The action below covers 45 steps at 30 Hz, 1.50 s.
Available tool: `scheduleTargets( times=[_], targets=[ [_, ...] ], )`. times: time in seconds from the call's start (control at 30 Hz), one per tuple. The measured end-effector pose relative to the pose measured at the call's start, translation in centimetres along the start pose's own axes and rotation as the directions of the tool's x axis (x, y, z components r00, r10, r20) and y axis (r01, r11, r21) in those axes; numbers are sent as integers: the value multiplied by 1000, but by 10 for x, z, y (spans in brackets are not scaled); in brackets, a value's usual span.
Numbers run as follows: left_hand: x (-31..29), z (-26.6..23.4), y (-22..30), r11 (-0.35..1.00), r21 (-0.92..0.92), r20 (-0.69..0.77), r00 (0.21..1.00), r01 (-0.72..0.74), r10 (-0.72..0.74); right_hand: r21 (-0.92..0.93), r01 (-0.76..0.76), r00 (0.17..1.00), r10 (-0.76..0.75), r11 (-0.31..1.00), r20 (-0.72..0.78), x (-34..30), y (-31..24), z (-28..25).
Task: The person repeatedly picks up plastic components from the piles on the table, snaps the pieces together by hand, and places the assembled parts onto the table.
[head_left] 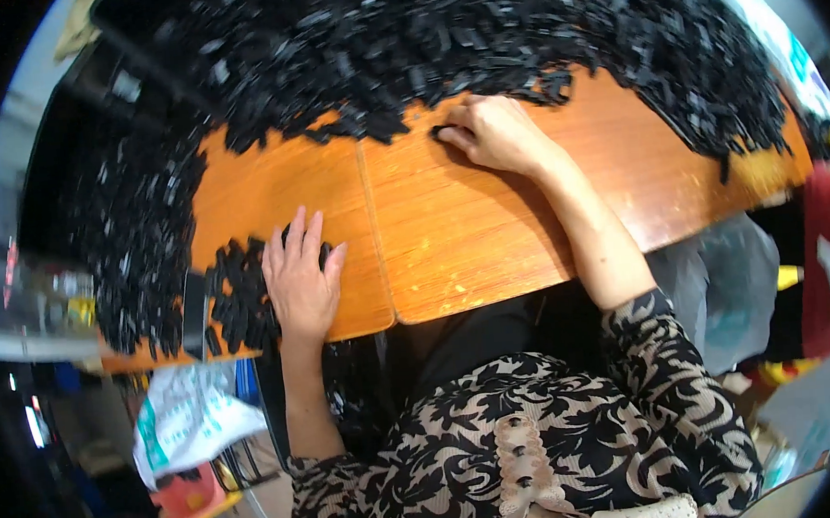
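My left hand (303, 275) lies with its fingers stretched over a small group of black strip-like pieces (236, 286) near the table's front edge at left. Some of these pieces show between and beside its fingers. At the far middle, my right hand (495, 136) is closed, with a small black piece (438, 133) showing at its fingertips. Just beyond it spreads a large heap of black pieces (372, 50), short and narrow, some of them shiny. Their exact kind is too small to make out.
The heap curves round the wooden table (462, 246) along its left, far and right sides. A flat dark upright bar (194, 313) stands left of the small group. Plastic bags hang below the table, a white one (190, 419) left and a translucent one (725, 290) right.
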<state>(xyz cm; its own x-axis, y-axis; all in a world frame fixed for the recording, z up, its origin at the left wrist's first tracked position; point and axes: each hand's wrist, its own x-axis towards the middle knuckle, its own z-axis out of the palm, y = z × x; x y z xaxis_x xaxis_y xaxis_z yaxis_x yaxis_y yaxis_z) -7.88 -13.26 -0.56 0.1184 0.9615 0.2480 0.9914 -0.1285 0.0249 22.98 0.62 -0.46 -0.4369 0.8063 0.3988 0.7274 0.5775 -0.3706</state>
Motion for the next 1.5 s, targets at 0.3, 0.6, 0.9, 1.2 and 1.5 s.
scheduleTargets(
  times=[0.3, 0.6, 0.9, 1.2, 1.5],
  targets=[
    [2, -7, 63, 947, -257, -437, 897, -191, 63, 818, -374, 916, 311, 437, 252, 0, -81, 25],
    [40, 38, 85, 977, -178, -63, 992, -115, 105, -150, -207, 963, 174, 967, -206, -1, 10, -4],
    [-30, -1, -1, 991, -43, -51, 991, 125, -127, -79, 1, 997, -7, 997, -75, -1, -26, 17],
    [-84, -17, -40, 973, 178, -295, 952, 145, -88, 66, -30, 988, 40, 997, -151, 1, -40, 18],
    [109, -7, 9, 992, -70, -376, 924, -108, 74, 225, -27, 1000, 27, 974, 4, -3, -45, 23]
  ],
)
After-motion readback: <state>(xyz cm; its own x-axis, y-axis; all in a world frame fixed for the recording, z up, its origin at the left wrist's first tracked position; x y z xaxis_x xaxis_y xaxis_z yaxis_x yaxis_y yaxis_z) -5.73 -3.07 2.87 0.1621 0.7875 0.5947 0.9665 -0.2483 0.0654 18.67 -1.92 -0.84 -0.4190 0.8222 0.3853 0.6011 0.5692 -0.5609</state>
